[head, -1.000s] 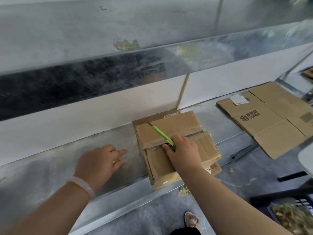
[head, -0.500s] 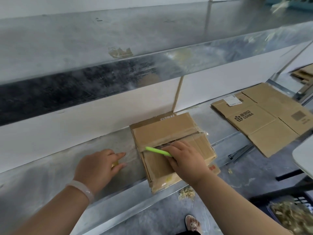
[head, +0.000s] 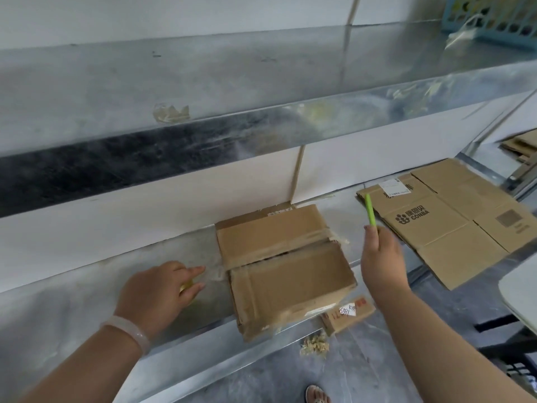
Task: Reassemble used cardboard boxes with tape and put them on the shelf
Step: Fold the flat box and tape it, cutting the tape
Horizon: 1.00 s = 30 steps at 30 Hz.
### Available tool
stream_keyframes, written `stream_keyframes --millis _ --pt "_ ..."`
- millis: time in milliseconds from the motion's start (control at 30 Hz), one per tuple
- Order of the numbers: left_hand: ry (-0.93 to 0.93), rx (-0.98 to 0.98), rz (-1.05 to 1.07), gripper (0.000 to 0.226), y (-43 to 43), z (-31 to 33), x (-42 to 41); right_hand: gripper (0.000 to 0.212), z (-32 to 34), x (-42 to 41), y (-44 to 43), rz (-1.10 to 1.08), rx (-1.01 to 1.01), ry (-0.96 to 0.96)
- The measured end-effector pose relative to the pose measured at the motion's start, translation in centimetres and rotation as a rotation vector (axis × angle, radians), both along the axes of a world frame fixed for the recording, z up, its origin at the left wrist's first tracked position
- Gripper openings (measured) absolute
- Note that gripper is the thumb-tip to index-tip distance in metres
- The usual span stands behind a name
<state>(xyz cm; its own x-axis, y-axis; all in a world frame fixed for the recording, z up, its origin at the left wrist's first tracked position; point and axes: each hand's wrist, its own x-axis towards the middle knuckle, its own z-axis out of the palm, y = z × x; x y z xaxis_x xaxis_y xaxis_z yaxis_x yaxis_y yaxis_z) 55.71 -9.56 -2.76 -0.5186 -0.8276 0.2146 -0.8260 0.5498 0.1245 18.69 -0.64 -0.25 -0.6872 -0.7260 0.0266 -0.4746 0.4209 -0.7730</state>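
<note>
While your left hand (head: 158, 292) rests on the shelf (head: 87, 303) just left of the cardboard box (head: 284, 266), watch the line between them. A film of clear tape (head: 215, 271) bridges the gap from the box's left edge to your left fingers (head: 194, 270). Those fingers lie stretched out, nearly straight, pointing right at the box. They press on something small and yellowish under the palm, and I can't tell what it is.

The box sits on the lower shelf, close to the white wall, with its near corner poking over the shelf's front lip. Its two top flaps meet in a seam that runs left to right, climbing a little toward the far right. Tape covers that seam, though it looks wrinkled and a dark gap shows along the middle.

Now your right hand (head: 380, 257): it's up in the air off the box's right side, clear of the cardboard. Its fingers are clenched around a slim green tool (head: 370, 210) that points up and away from you.

So here's the crux, as I read it. The loose tape is at the left end of the seam, right by your left fingers, and the tool is at the opposite end. If that tool is your cutter, it has to cross the whole box along the seam to get there. Your left hand is far nearer and looks to be holding the tension. Beyond your right hand, a flattened carton (head: 453, 222) lies on the same shelf.
</note>
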Motion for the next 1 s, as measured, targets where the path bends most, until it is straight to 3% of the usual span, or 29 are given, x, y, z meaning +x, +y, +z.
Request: stream_keyframes --millis 167,300,400,467,533,600,667,767,1000 --pt "-0.003 -0.04 0.07 0.052 0.9 0.1 -1.1 0.029 -4.2 -8.1 -3.0 0.151 0.498 0.185" --pt "-0.019 -0.055 0.128 0.051 1.6 0.0 -1.7 0.033 -6.2 -9.3 -3.8 0.267 0.578 0.251" --pt "-0.025 -0.059 0.167 0.051 2.3 0.1 -2.3 0.039 -5.5 -9.4 -3.9 0.315 0.606 0.415" --pt "-0.009 -0.06 0.197 0.051 2.8 0.3 -2.5 0.045 -4.2 -8.8 -3.9 0.308 0.49 0.449" --pt "0.012 -0.068 0.227 0.051 3.3 0.5 -2.6 0.043 -2.3 -7.0 -3.5 0.301 0.211 0.354" --pt "0.031 -0.079 0.257 0.048 3.8 0.9 -2.6 0.033 -0.4 -3.9 -2.5 0.491 -0.082 0.373" --pt "0.04 -0.113 0.263 0.047 4.0 1.3 -2.6 0.026 0.1 -0.6 -1.3 0.791 -0.25 0.56" --pt "0.027 -0.14 0.226 0.053 3.9 1.7 -2.7 0.033 -1.6 2.5 -1.1 1.035 -0.211 0.735" --pt "-0.017 -0.199 0.187 0.04 3.2 2.2 -2.2 0.04 -4.1 2.5 -2.1 1.063 -0.152 0.802"
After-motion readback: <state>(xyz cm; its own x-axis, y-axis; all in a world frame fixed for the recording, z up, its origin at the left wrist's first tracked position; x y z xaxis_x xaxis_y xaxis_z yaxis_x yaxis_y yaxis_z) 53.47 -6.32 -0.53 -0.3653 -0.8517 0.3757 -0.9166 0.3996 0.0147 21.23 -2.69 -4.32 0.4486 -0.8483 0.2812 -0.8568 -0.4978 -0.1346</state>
